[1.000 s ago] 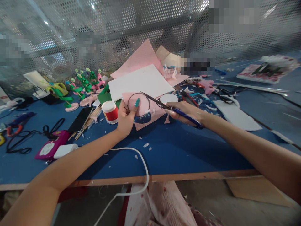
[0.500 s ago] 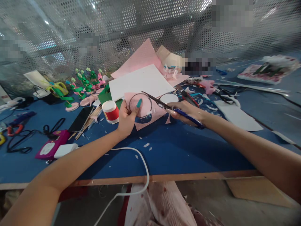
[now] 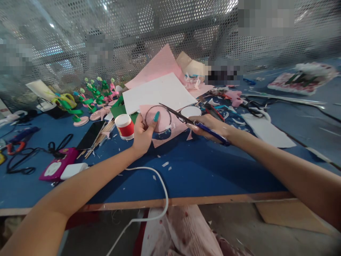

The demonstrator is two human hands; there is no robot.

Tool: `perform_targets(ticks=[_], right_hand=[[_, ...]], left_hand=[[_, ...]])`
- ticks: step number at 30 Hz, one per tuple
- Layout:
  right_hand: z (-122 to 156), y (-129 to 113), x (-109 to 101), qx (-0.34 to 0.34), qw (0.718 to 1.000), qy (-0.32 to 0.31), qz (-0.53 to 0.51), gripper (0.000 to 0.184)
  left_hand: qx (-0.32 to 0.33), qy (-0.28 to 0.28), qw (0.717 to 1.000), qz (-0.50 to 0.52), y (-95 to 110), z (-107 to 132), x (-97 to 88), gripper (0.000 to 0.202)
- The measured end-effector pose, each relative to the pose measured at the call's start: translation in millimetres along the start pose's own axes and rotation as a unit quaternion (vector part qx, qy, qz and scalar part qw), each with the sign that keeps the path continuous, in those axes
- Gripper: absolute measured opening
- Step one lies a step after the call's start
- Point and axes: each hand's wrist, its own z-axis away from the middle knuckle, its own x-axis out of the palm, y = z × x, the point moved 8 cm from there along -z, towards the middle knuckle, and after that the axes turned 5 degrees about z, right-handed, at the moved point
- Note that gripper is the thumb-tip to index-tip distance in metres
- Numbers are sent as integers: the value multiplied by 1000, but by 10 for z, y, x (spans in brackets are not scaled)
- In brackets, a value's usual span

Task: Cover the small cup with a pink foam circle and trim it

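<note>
Head view: at a blue surface [image 3: 191, 174], bare hands work well back from the near edge, roughly midway between its left and right ends; the left hand [image 3: 144, 137] pinches a pink piece [image 3: 163, 119], thumb on top and fingers tucked at its left side, tilting the face, with its dark round outline [image 3: 171, 120], towards the camera; the right hand [image 3: 210, 125] is closed around the blue handles of a pair of scissors [image 3: 179, 114].

The pink piece lies to the left of the right hand and just beyond the left, which is the nearer, being in contact; its outline is round and shows no clear long axis, while the scissors lie slantwise, handles towards the near right corner of the surface, tips towards the far left; the blades cross the outline's upper right in this view, though whether they touch the piece, or how far they are parted, cannot be told.

A red-and-white tub [image 3: 124, 127] stands just left of the left hand; a white disc [image 3: 191, 112] lies just beyond the right; a white sheet [image 3: 160, 90] spreads behind the pink piece, towards the far edge; small scraps [image 3: 165, 164] lie scattered between the hands and the near edge.
</note>
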Motion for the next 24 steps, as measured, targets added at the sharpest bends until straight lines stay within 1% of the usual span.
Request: perform_targets(ticks=[4, 11, 24], right_hand=[[-3, 0, 5, 1, 1000, -3, -6, 48], [-7, 6, 11, -9, 1000, -3, -7, 44], [2, 10, 7, -18, 1000, 15, -2, 44]], left_hand=[[-2, -2, 1000, 5, -2, 3, 10, 27], [6, -22, 999, 32, -31, -8, 38, 34], [4, -26, 999, 33, -40, -13, 42, 32]])
